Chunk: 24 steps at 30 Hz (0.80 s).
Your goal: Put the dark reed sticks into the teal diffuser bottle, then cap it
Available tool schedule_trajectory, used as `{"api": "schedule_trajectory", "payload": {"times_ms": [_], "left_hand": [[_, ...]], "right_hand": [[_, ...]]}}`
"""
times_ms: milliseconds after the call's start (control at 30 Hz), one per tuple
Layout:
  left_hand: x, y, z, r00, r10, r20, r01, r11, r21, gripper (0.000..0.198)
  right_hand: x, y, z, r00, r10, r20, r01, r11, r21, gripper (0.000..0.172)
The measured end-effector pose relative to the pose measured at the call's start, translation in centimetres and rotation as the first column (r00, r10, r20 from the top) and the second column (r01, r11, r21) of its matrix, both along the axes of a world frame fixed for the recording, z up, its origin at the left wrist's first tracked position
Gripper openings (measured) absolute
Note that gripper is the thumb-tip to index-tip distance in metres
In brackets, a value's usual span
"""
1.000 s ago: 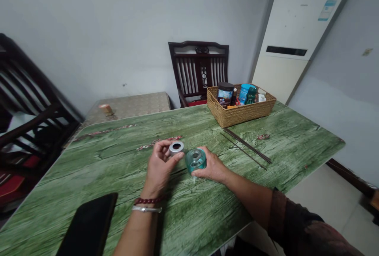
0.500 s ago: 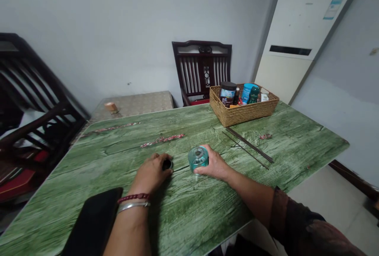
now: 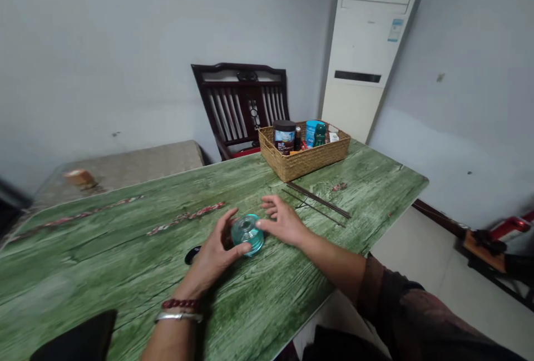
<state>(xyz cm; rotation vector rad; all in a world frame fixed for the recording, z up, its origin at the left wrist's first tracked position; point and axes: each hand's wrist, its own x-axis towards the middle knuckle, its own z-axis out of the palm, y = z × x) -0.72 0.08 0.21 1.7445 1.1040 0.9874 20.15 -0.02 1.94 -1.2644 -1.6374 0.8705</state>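
Observation:
A round, see-through teal bottle (image 3: 250,237) stands on the green wood-patterned table. My left hand (image 3: 214,250) curves round its left side, thumb across the front and fingers behind, so it is closed on it. On the other side, my right hand (image 3: 286,221) is open with its fingers apart; its thumb lies close to the bottle's rim, and whether it touches I cannot tell. A small round black cap (image 3: 192,255) lies on the tabletop, left of my left hand. Several thin dark sticks (image 3: 319,201) lie beyond my right hand.
A wicker basket (image 3: 306,167) with tubs and bottles stands at the table's far side, before a dark wooden chair (image 3: 246,102). A flat black object (image 3: 79,339) lies at the front left. The green table (image 3: 146,277) ends at the right near a tiled floor.
My left hand has let go of the black cap and moved onto the teal bottle. My right hand has loosened from the bottle and opened. The view has swung right.

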Motion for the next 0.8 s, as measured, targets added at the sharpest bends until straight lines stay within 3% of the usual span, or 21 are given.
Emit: {"api": "schedule_trajectory", "payload": {"times_ms": [67,133,200,300,400,500,633,700,800], "left_hand": [[0.3,-0.2,0.1,0.997,0.008,-0.081,-0.004,0.999,0.04,0.092],[0.5,-0.4,0.4,0.989,0.022,-0.145,-0.013,0.998,0.065,0.085],[0.7,-0.5,0.4,0.987,0.018,-0.162,-0.006,0.997,0.078,0.08],[0.9,-0.5,0.0,0.987,-0.004,-0.159,0.019,0.995,0.097,0.077],[1.0,-0.4,-0.4,0.988,-0.02,-0.155,0.037,0.994,0.103,0.079],[1.1,-0.5,-0.5,0.989,-0.024,-0.144,0.038,0.994,0.1,0.078],[1.3,-0.7,-0.3,0.995,-0.017,-0.097,0.028,0.994,0.106,0.076],[1.3,-0.8,-0.1,0.996,-0.02,-0.085,0.029,0.994,0.102,0.076],[1.4,-1.0,0.1,0.996,-0.026,-0.082,0.035,0.994,0.103,0.075]], "right_hand": [[2.2,-0.3,1.4,0.988,-0.081,0.134,0.075,0.996,0.043,0.04],[5.0,-0.5,2.3,0.906,-0.166,0.39,0.11,0.98,0.163,0.019],[7.6,-0.6,2.4,0.729,-0.249,0.637,0.151,0.967,0.205,0.016],[10.3,-0.4,1.1,0.475,-0.217,0.853,0.208,0.969,0.132,0.019],[11.1,-0.1,-0.3,0.395,-0.184,0.9,0.224,0.969,0.1,0.022],[10.7,0.0,-0.8,0.404,-0.192,0.894,0.209,0.971,0.114,0.021],[10.0,-0.2,0.0,0.419,-0.182,0.89,0.166,0.979,0.122,0.023],[9.6,-0.1,1.0,0.546,-0.207,0.812,0.131,0.978,0.161,0.02],[8.3,0.3,3.4,0.865,-0.203,0.459,0.113,0.97,0.217,0.016]]}}
